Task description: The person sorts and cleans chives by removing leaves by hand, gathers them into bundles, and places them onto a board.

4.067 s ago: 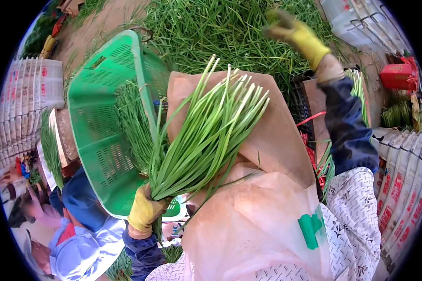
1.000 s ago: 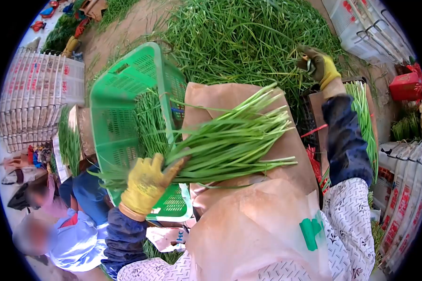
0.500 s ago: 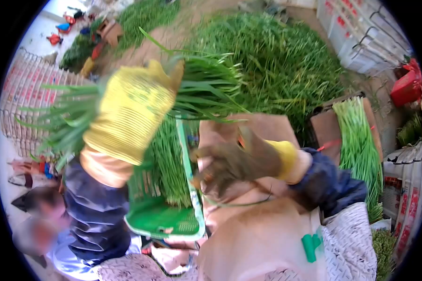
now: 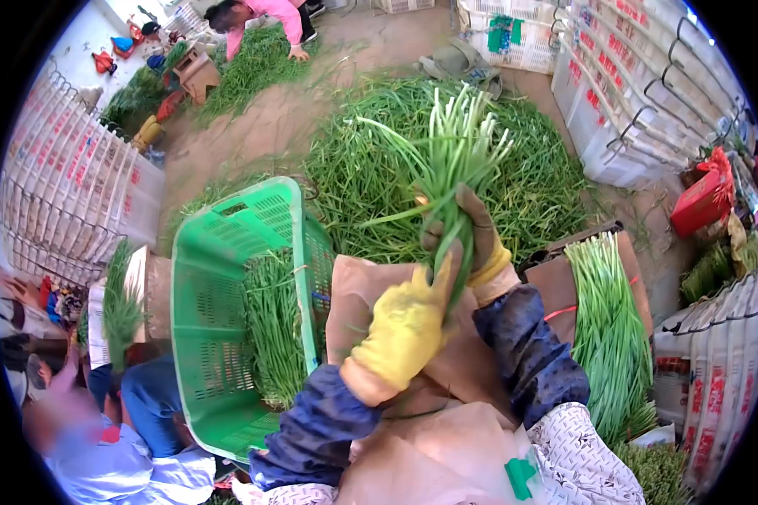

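Observation:
A bunch of green stalks (image 4: 456, 143) stands upright above my lap, pale ends up. My left hand (image 4: 404, 320), in a yellow glove, is closed round its lower part. Just above and to the right, my right hand (image 4: 473, 236), in a yellow glove with a dark palm, grips the same bunch. Brown sheeting (image 4: 354, 295) covers my lap beneath both hands. To the left stands a green basket (image 4: 215, 337) with stalks (image 4: 274, 328) lying inside. On the right, more stalks (image 4: 606, 328) lie on a brown board (image 4: 636, 282).
A large heap of loose greens (image 4: 354, 185) lies on the ground ahead. White crates (image 4: 84, 181) are stacked left, others (image 4: 615, 93) at the right. A person in blue (image 4: 109, 463) sits at lower left; another in pink (image 4: 274, 13) bends at the top. A red box (image 4: 701, 198) is right.
The bunch has moved from the left, above the basket, to the middle and now points upward. My right hand has risen from over the sheeting and closed on it. The view has shifted.

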A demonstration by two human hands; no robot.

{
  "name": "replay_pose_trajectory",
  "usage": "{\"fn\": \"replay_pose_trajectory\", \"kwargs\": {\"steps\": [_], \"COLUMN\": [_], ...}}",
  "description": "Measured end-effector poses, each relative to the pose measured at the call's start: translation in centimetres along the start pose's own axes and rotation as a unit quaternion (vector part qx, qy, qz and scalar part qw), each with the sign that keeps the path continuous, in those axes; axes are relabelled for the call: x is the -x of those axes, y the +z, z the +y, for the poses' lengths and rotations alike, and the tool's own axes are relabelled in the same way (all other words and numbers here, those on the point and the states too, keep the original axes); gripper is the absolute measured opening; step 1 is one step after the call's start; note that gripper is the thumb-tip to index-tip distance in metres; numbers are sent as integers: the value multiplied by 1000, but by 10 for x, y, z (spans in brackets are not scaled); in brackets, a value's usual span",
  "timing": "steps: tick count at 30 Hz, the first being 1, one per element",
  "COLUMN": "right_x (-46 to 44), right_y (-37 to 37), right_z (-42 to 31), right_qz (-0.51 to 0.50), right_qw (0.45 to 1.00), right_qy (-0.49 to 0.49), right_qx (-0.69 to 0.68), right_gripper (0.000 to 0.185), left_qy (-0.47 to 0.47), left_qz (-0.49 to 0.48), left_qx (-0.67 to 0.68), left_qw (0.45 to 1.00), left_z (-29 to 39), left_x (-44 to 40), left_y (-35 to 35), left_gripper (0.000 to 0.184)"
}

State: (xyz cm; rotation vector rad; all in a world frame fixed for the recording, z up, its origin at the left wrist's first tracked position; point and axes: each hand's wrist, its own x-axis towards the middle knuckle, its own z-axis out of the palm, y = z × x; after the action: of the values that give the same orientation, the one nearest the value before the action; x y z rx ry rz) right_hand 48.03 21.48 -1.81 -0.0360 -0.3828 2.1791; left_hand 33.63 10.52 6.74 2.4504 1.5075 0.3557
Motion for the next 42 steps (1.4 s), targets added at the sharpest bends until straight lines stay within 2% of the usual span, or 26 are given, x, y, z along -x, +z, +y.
{"fn": "replay_pose_trajectory", "kwargs": {"steps": [1, 2, 4, 6, 7, 10, 12, 14, 16, 18, 19, 20, 22, 25, 26, 29, 30, 31, 32, 34, 35, 37, 38, 40, 41, 42], "right_x": [8, 21, 37, 53, 59, 67, 68, 67, 67, 70, 70, 68, 64, 64, 63, 54, 50, 46, 34, 28, 29, 30, 27, 17, 16, 10], "right_y": [1, 9, 15, 41, 53, 110, 128, 128, 132, 97, 90, 92, 102, 102, 104, 114, 120, 124, 144, 155, 150, 134, 131, 121, 104, 97], "right_z": [-7, -17, -34, -54, -63, -74, -68, -54, -12, 32, 45, 57, 76, 89, 90, 80, 72, 63, 58, 59, 62, 69, 71, 75, 85, 81], "right_qz": [62, 112, 123, 140, 151, 194, 223, 187, 150, 75, 48, 35, 15, -44, -63, -94, -103, -104, -69, -6, -3, -15, -12, -25, 6, -40], "right_qw": [997, 989, 987, 970, 960, 905, 854, 761, 763, 679, 594, 602, 490, 414, 363, 356, 361, 429, 419, 542, 541, 481, 479, 568, 622, 619], "right_qy": [-30, -37, -13, 15, 31, 50, 63, 108, 160, 109, 133, 144, 159, 155, 150, 179, 211, 187, 254, 156, 164, 24, 29, 172, 108, 101], "right_qx": [34, 91, 104, 196, 233, 376, 466, 611, 607, 722, 792, 784, 857, 896, 918, 912, 902, 878, 869, 826, 825, 876, 877, 804, 775, 778], "right_gripper": [50, 50, 49, 47, 45, 43, 42, 44, 58, 77, 89, 89, 90, 95, 96, 92, 90, 83, 80, 73, 73, 58, 58, 47, 36, 34], "left_qy": [27, -30, -127, -139, -119, -79, -44, -4, 73, -1, -11, -19, -49, -33, -63, -6, -61, -44, -27, -5, 4, 11, 55, 96, 101, 62], "left_qz": [4, -64, 27, 167, 250, 221, 138, 116, 150, 232, 245, 257, 289, 252, 276, 246, 274, 260, 245, 216, 212, 193, 162, 139, 127, 137], "left_qx": [204, 378, 595, 683, 658, 812, 854, 849, 863, 821, 798, 776, 791, 864, 848, 871, 856, 860, 863, 867, 872, 879, 887, 881, 886, 892], "left_qw": [979, 923, 793, 697, 701, 535, 499, 516, 477, 523, 550, 576, 537, 435, 447, 425, 433, 437, 441, 450, 442, 436, 429, 441, 434, 427], "left_z": [-9, -16, -43, -59, -68, -104, -109, -103, -90, -92, -91, -94, -97, -106, -105, -100, -103, -107, -111, -119, -119, -120, -125, -134, -135, -132], "left_x": [6, 10, 17, 15, 9, 3, 5, 7, 17, 49, 61, 71, 82, 90, 87, 81, 77, 76, 75, 71, 67, 60, 58, 54, 51, 51], "left_y": [-10, -29, -27, -38, -31, 5, 37, 49, 43, 47, 38, 34, 31, 34, 34, 28, 31, 35, 36, 32, 32, 30, 33, 36, 31, 26], "left_gripper": [76, 70, 64, 53, 53, 60, 67, 83, 78, 96, 97, 98, 99, 76, 81, 90, 91, 93, 94, 97, 97, 96, 84, 80, 76, 70]}}
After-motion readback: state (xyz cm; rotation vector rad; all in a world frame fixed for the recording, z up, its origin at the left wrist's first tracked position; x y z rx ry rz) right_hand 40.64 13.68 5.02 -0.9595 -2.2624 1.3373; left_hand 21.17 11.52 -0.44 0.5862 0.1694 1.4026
